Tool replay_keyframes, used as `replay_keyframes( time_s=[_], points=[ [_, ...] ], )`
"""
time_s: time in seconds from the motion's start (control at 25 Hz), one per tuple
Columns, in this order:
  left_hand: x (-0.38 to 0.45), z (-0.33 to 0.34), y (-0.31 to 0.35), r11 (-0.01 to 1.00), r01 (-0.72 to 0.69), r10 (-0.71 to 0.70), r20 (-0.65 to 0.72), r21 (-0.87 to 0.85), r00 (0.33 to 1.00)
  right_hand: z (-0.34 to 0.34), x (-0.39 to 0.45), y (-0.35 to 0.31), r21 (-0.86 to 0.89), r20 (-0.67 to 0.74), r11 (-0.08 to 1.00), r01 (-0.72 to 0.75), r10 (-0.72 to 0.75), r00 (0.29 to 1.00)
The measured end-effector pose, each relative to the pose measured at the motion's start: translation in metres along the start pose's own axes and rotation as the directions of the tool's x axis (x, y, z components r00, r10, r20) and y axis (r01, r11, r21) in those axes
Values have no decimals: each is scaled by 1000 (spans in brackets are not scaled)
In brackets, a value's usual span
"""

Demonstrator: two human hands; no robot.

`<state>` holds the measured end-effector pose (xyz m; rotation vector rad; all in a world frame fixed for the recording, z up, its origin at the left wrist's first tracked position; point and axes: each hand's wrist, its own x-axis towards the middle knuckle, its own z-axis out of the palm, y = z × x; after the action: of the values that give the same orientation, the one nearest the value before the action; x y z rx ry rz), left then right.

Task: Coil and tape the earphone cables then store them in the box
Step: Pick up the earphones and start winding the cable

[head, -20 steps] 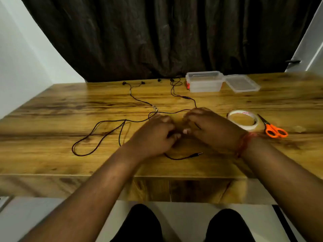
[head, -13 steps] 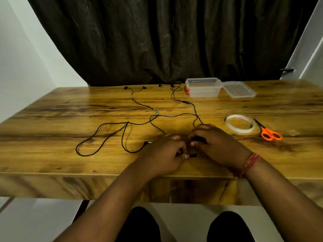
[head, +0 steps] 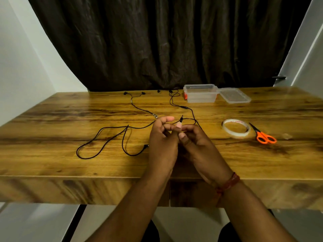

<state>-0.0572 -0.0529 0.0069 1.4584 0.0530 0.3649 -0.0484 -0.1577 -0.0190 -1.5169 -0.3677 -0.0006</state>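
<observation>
Both hands are raised a little above the middle of the tabletop. The left hand pinches the plug end of one cable between thumb and fingers, and the plug points up, toward 12 o'clock. The right hand is just beside it, fingers curled; it seems to grip the same cable below the plug, but the contact is partly hidden. This cable runs from the hands toward 12 o'clock and ends in earbuds near the box. A second cable lies in loose loops at 9 o'clock from the hands. The box is clear and open, at 1 o'clock, and its lid lies touching its right side. A tape roll lies at 3 o'clock, with orange scissors just beside it.
</observation>
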Motion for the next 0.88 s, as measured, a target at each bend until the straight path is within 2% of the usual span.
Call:
replay_keyframes(
  time_s=[0.08, 0.16, 0.24, 0.28, 0.36, 0.44, 0.52, 0.6, 0.68, 0.76, 0.88],
  points=[
    [0, -6, 2, 1000, 0, 0, 25, 16, 1000, -1, -1, -9, 27, 28, 999, -28, 27, 999],
    [4, -18, 2, 961, -167, 165, 29, 220, 986, -6, -1, -20, -230, 12, 972, 41, -40, 999],
    [9, -29, 3, 811, -407, 362, 186, 420, 914, -14, 3, -30, -503, 16, 857, 112, -120, 993],
    [10, -32, 6, 765, -459, 353, 303, 451, 885, -17, 5, -36, -557, 31, 818, 143, -151, 988],
    [9, -33, 11, 790, -393, 170, 448, 470, 878, -24, 9, -44, -583, 58, 789, 195, -199, 978],
    [7, -31, 9, 842, -267, 32, 452, 468, 892, -27, 14, -49, -585, 67, 778, 230, -237, 969],
    [6, -29, 4, 867, -203, 2, 404, 455, 915, -27, 17, -52, -593, 69, 765, 251, -262, 963],
    [5, -29, 2, 920, -151, -1, 386, 361, 922, -26, 19, -52, -588, 71, 765, 261, -272, 960],
    [3, -27, 4, 998, 20, -45, 428, 62, 903, -27, 21, -49, -583, 63, 766, 270, -288, 955],
    [2, -27, 12, 968, 139, -29, 455, -211, 890, -27, 24, -44, -582, 58, 762, 285, -310, 949],
    [12, -23, 24, 908, 151, 20, 401, -390, 916, -22, 24, -30, -548, 57, 790, 275, -293, 955]
  ],
)
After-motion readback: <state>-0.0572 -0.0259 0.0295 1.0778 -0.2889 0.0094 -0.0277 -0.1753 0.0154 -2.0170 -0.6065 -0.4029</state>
